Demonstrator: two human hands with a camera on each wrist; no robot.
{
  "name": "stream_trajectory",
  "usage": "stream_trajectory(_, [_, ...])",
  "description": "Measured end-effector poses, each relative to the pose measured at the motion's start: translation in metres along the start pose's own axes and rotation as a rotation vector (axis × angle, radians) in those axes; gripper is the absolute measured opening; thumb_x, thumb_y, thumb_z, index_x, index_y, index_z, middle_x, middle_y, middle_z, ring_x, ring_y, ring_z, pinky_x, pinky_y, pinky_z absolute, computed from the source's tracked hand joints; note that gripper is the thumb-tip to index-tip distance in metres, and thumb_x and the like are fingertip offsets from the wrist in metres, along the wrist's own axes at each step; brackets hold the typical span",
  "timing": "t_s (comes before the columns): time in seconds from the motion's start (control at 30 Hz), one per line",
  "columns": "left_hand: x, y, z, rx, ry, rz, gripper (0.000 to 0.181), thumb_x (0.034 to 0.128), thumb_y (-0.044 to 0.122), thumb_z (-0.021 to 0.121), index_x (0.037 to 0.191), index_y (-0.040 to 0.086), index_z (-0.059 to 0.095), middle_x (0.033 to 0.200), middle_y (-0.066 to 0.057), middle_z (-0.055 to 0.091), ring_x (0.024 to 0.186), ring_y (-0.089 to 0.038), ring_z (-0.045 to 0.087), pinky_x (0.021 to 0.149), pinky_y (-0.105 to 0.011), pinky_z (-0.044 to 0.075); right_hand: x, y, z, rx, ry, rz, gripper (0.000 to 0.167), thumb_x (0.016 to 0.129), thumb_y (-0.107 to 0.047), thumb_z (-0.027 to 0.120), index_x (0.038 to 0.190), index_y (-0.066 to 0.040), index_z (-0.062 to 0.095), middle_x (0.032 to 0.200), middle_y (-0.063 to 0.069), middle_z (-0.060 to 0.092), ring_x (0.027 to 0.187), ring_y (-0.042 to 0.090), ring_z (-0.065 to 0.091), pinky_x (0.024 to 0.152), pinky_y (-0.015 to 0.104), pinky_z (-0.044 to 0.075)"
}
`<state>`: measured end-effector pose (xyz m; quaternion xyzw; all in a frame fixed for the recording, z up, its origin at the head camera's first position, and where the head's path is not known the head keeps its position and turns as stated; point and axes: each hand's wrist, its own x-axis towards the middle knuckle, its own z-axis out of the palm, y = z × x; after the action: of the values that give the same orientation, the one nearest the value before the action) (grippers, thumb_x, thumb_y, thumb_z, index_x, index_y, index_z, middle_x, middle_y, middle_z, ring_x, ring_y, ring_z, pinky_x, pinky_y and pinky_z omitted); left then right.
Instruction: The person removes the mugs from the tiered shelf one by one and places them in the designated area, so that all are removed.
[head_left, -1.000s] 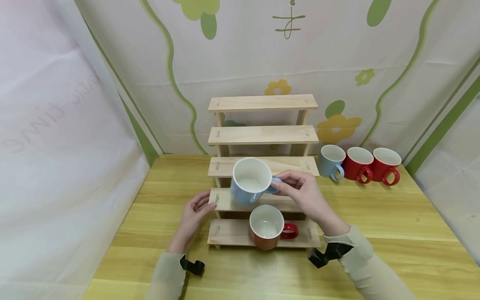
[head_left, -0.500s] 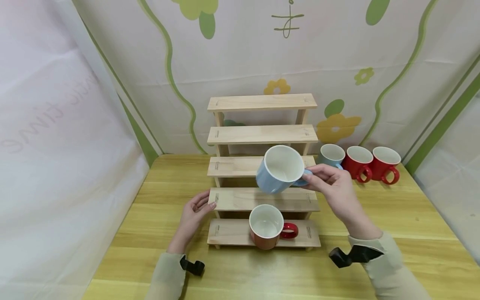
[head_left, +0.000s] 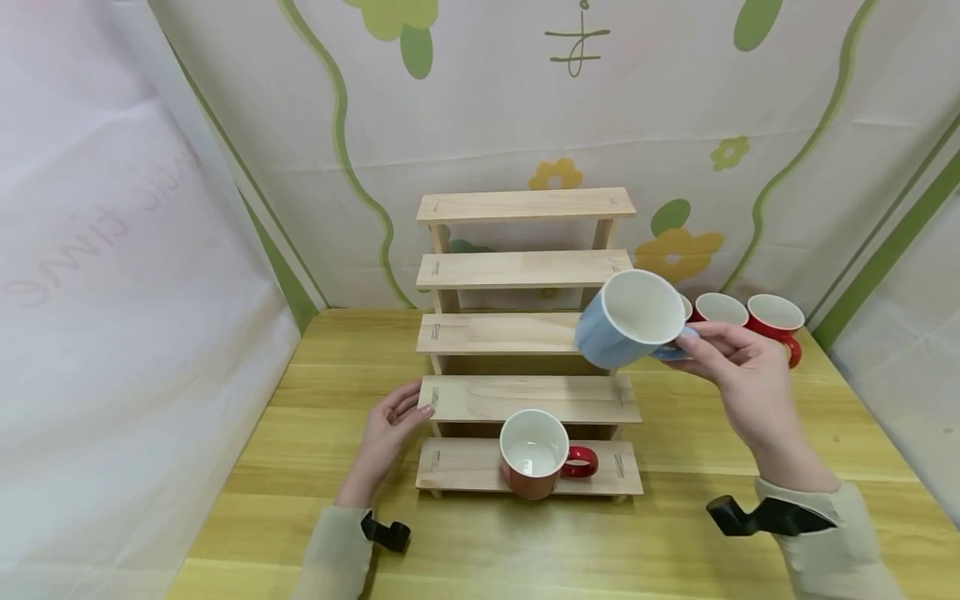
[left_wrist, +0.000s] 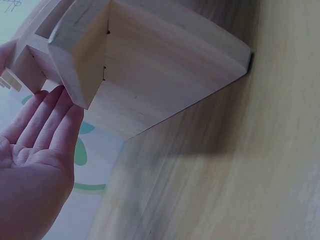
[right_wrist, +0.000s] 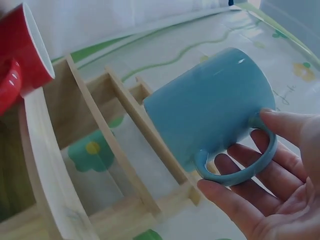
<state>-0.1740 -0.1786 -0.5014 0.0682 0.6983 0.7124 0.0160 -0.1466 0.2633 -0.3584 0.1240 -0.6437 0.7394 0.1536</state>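
My right hand [head_left: 750,383] pinches the handle of a light blue mug [head_left: 633,321], held in the air over the right end of the wooden step shelf [head_left: 517,333]. The mug tilts with its white inside towards the head camera; in the right wrist view its blue side [right_wrist: 215,105] shows, thumb and fingers at the handle. My left hand [head_left: 386,429] holds the left end of the second-lowest board, thumb on top. The left wrist view has its fingers [left_wrist: 45,120] stretched against the underside. On the lowest board stands a red mug [head_left: 534,458], handle to the right.
At the table's back right, behind my right hand, stand two red mugs, one near [head_left: 722,308] and one farther right [head_left: 776,312], and another mug mostly hidden by the held one. A patterned cloth [head_left: 480,108] hangs behind the shelf on the wooden table [head_left: 337,350].
My right hand has carried the blue mug up and to the right, from above the second-lowest board towards the mugs at the right. My left hand and the red mug on the shelf have stayed put.
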Motion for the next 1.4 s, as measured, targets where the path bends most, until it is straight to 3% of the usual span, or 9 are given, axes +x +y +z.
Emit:
stream_trajectory(0.2, [-0.001,0.0,0.0,-0.004,0.0,-0.001,0.051,0.0956,0.007,0.072,0.142,-0.002,0.054,0.138,-0.022,0.059,0.121,-0.031,0.061,0.097,-0.033,0.054,0.002,-0.005,-0.018,0.109,0.043,-0.078,0.014,0.095,0.015,0.06,0.107,0.021,0.065,0.092,0.016,0.075,0.077,0.025,0.075,0.071,0.033,0.061])
stream_trajectory(0.47, [-0.001,-0.001,0.0,-0.002,0.005,-0.004,0.051,0.0955,0.005,0.072,0.142,-0.003,0.053,0.138,-0.023,0.058,0.121,-0.031,0.061,0.097,-0.032,0.054,0.003,-0.014,-0.038,0.184,0.128,-0.094,0.02,0.093,0.017,0.061,0.112,0.025,0.062,0.108,0.02,0.072,0.083,0.027,0.074,0.072,0.038,0.058])
stream_trajectory(0.77, [-0.001,0.0,0.001,0.007,0.006,-0.006,0.051,0.0957,0.008,0.072,0.142,-0.002,0.054,0.138,-0.021,0.059,0.122,-0.032,0.06,0.097,-0.032,0.054,0.006,-0.014,-0.055,0.129,0.245,-0.116,0.025,0.092,0.013,0.066,0.113,0.026,0.061,0.099,0.02,0.074,0.085,0.026,0.074,0.07,0.036,0.06])
stream_trajectory(1.07, [-0.002,0.0,0.0,0.002,0.015,-0.007,0.051,0.0953,0.006,0.072,0.142,-0.003,0.053,0.138,-0.022,0.059,0.122,-0.032,0.06,0.097,-0.032,0.053,0.005,-0.006,-0.072,0.134,0.33,-0.006,0.021,0.089,0.006,0.073,0.106,0.018,0.069,0.095,0.016,0.074,0.085,0.021,0.074,0.065,0.033,0.06])
stream_trajectory(1.4, [-0.002,0.001,0.0,0.004,-0.002,-0.003,0.052,0.0966,0.008,0.071,0.144,-0.002,0.052,0.138,-0.021,0.058,0.125,-0.033,0.058,0.099,-0.032,0.053,-0.008,0.034,-0.083,0.135,0.37,0.138,0.019,0.089,0.002,0.076,0.104,0.013,0.072,0.099,0.011,0.074,0.084,0.019,0.075,0.067,0.036,0.06])
